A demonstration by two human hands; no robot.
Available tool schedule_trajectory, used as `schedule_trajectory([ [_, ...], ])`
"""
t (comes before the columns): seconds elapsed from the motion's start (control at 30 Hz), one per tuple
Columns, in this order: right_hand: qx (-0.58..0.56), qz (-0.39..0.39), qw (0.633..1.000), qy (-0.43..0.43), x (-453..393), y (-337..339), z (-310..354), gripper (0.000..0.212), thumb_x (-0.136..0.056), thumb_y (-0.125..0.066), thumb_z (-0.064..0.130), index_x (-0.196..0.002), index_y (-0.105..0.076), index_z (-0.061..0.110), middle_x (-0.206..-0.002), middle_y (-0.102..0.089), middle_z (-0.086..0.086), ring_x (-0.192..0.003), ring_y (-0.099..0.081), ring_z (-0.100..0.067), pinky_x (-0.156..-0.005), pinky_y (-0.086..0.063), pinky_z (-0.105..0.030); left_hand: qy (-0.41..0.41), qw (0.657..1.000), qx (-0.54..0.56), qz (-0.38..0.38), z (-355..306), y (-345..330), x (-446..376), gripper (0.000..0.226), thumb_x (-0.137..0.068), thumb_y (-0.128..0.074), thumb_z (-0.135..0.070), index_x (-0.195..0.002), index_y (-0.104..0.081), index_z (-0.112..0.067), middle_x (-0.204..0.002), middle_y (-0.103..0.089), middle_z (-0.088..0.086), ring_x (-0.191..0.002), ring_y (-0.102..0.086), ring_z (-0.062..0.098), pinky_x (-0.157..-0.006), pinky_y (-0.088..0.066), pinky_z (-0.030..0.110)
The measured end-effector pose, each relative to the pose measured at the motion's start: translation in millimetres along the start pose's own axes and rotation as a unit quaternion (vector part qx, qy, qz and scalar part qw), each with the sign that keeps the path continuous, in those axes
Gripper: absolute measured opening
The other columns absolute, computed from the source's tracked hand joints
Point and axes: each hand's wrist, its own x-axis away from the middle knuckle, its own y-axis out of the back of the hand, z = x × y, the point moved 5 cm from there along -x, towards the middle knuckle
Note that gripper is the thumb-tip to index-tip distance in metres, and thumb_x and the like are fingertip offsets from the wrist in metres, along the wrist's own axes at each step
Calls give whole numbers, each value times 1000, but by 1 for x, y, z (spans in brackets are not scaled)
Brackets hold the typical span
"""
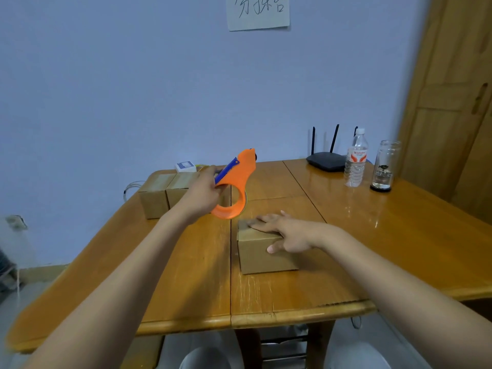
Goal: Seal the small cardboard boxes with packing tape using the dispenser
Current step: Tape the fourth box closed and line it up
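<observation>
A small cardboard box [262, 255] stands on the wooden table [346, 249] near its middle. My right hand [286, 231] lies flat on the box top, fingers straight, thumb against the near side. My left hand [203, 194] grips the orange tape dispenser [237, 185] with a blue handle part, held in the air just left of and above the box. Two more small cardboard boxes [166, 194] stand side by side at the table's far left, partly hidden behind my left hand.
A black router [326, 161], a plastic water bottle [355, 161] and a glass jar [384, 167] stand at the back right. A small white and blue packet [185, 166] lies behind the boxes. A wooden door [452, 102] is at the right, the wall behind.
</observation>
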Motion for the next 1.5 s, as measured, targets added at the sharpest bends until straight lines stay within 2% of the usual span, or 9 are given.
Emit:
schedule_trajectory([
  [0.2, 13, -136, 990, 34, 11, -17, 1, 71, -97, -63, 39, -157, -25, 36, -167, -12, 5, -155, -4, -11, -122, 17, -38, -5, 1000, -13, 23, 0, -22, 2, 35, -99, -54, -7, -132, -49, -16, -107, -64, 2, -89, -61, 23, -68, -45, 32],
  [0.43, -1, -138, 990, 16, 6, -14, 3, 67, -92, -69, 45, -152, -42, 30, -165, -25, 2, -154, -13, -12, -125, 9, -40, -72, 995, -73, 18, -6, -44, 14, 36, -93, -53, 5, -125, -46, -9, -119, -59, 12, -104, -58, 28, -85, -46, 35],
  [0.63, -125, -188, 974, 9, 17, -12, -4, 52, -84, -78, 40, -132, -66, 22, -146, -55, 5, -143, -37, -2, -126, 0, -39, -98, 985, -139, 41, -3, -54, 14, 42, -90, -50, 9, -127, -44, -12, -103, -54, 4, -87, -51, 17, -69, -36, 18],
  [0.7, -236, -228, 945, -8, 25, -2, -10, 19, -92, -72, 34, -105, -79, 22, -112, -73, 14, -115, -57, 10, -119, -26, -35, -106, 980, -162, 55, -5, -55, 11, 41, -91, -47, 8, -126, -45, -12, -99, -51, 4, -82, -47, 15, -65, -31, 15],
  [0.77, -373, -313, 871, -65, 36, 18, -25, 26, -100, -62, 22, -85, -80, 12, -87, -77, 7, -92, -70, -1, -98, -51, -34, -118, 974, -179, 71, -7, -56, 7, 40, -91, -46, 8, -125, -45, -12, -99, -51, 5, -82, -47, 16, -65, -31, 17],
  [0.9, -611, -304, 709, -181, 59, 46, -48, 38, -106, -50, 27, -95, -68, -5, -90, -72, -24, -70, -73, -29, -62, -62, -36, -134, 963, -210, 98, -10, -62, 0, 39, -91, -44, 6, -124, -45, -14, -101, -52, 7, -86, -49, 22, -70, -35, 28],
  [1.1, -607, -202, 736, -222, 65, 42, -50, 43, -96, -63, 43, -98, -65, 1, -85, -74, -15, -67, -71, -24, -67, -64, -39, -154, 938, -274, 148, -27, -74, -7, 42, -93, -41, 3, -130, -42, -16, -96, -46, 4, -86, -47, 22, -74, -38, 33],
  [1.3, -685, -157, 676, -220, 65, 24, -65, 33, -90, -74, 19, -114, -66, -2, -92, -76, -18, -83, -75, -27, -71, -64, -40, -165, 911, -330, 183, -42, -84, -10, 42, -91, -39, 6, -126, -43, -17, -101, -49, 10, -92, -49, 27, -86, -48, 45],
  [1.5, -749, -158, 609, -209, 66, 16, -67, 17, -92, -70, 13, -97, -66, -3, -80, -74, -19, -87, -72, -30, -73, -63, -46, -173, 906, -336, 188, -43, -85, -11, 41, -93, -41, 4, -127, -44, -18, -103, -51, 10, -92, -51, 26, -85, -49, 43],
])
